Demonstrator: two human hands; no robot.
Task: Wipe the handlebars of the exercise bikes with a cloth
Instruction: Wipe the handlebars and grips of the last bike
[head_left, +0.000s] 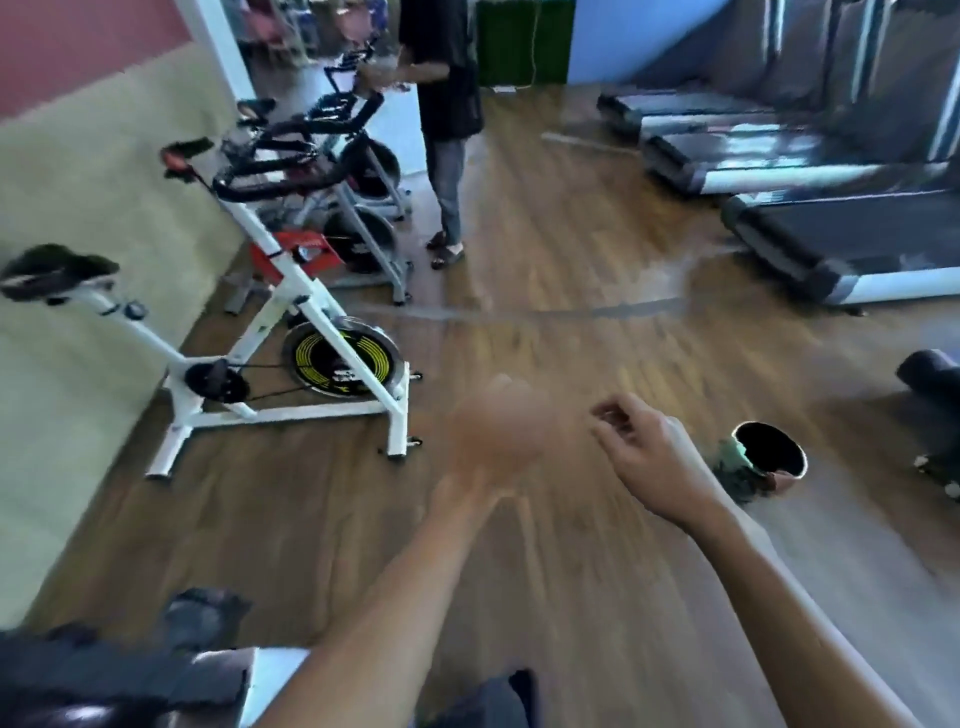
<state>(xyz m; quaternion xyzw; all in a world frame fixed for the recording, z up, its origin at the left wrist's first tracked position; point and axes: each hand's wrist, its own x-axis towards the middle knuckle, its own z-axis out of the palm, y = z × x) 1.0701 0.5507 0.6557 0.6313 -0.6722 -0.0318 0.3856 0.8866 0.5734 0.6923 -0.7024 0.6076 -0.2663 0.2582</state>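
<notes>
Both hands, left (498, 431) blurred, right (641, 452), hover empty beside exercise bikes (291, 332).

Exercise bikes (291, 291) along left wall, treadmills (831, 208) right, bucket (769, 452) between.

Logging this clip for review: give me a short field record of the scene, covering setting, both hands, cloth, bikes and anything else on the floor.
setting: gym room with wooden floor
left hand: motion-blurred, raised over floor, grip unclear
right hand: fingers curled, nothing visibly held
cloth: none clearly seen in either hand
nearest bike: white frame, black handlebars, untouched
other bikes: lined up behind it along the wall
bucket: dark, on floor at right
treadmills: far right
bystander: standing by far bikes
</notes>
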